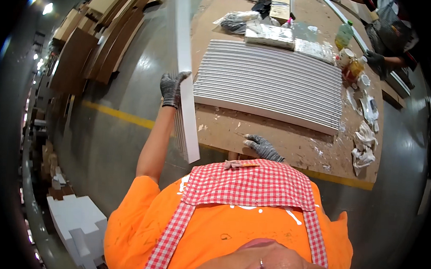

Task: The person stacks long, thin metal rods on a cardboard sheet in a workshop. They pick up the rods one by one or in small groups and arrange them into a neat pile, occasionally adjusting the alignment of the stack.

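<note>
My left hand [171, 89], in a dark grey knit glove, grips a long white panel [186, 70] by its side. The panel stands on edge beyond the table's left side, with ridges on the face turned away from the table. My right hand [264, 148], gloved too, lies at the table's near edge with fingers stretched out and nothing visible in them. In front of it, a large white panel with dark parallel grooves [270, 81] rests flat on the brown worktable [226, 119].
White-smeared blocks [269, 33] and a plastic bag [237, 21] lie behind the grooved panel. Bottles [344, 34], cups and crumpled paper [364, 146] line the table's right side. A co-worker's gloved hand [375, 60] is at far right. Brown boards [74, 61] stand at left.
</note>
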A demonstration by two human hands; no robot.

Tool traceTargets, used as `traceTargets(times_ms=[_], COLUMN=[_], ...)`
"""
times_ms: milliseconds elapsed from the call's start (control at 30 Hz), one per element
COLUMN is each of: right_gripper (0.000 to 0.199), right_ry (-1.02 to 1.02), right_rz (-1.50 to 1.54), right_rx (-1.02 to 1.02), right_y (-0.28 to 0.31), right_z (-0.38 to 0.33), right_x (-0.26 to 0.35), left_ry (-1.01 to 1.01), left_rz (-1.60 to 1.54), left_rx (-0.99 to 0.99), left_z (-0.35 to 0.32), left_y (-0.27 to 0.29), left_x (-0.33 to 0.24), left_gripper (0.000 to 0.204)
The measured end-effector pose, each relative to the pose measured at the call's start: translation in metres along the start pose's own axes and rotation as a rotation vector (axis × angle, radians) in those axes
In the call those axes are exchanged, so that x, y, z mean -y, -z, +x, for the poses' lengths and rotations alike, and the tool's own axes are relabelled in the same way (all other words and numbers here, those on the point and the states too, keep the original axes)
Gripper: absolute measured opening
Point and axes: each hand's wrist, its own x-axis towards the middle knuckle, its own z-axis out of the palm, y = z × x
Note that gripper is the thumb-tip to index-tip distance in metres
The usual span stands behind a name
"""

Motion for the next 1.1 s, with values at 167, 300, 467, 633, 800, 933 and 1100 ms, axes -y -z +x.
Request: traceTargets(times_ms=[167,300,467,633,800,933,1100], right_gripper=[0.080,0.082,0.091,0.100,0.104,0.101,0.090], right_ry=[-0.092,-0.095,0.294,0.503,0.597,0.523,0.501], right_rz=[0.360,0.466,0.122,-0.934,-1.426,-1.257,-1.064], right_rx=[0.134,0.082,-0.108,-0.232,-0.432,-0.557,-0.659], right_y=[-0.016,-0.004,0.003,0.033,0.058,0.085,0.107], right_z=[0.004,0.003,0.009,-0.052,-0.052,-0.083,-0.128], right_x=[-0.006,-0.013,-0.008,0.046,-0.028,-0.060,-0.058], left_ry=[0.225,0.397,0.515,0.690,0.793,0.965,1.117], left_rz=[-0.225,-0.292,-0.434,-0.550,-0.479,-0.421,-0.327], left_rx=[-0.357,-0.484,-0.553,-0.585,-0.517,-0.360,-0.028], left_z=[0.009,-0.017,-0.062,-0.121,-0.182,-0.219,-0.234], left_y=[0.062,0.057,0.046,0.011,-0.042,-0.076,-0.100], left_x=[0.058,0.047,0.066,0.084,0.089,0.046,0.028], left_gripper=[0.038,0.033,0.035,0.050,0.065,0.082,0.067])
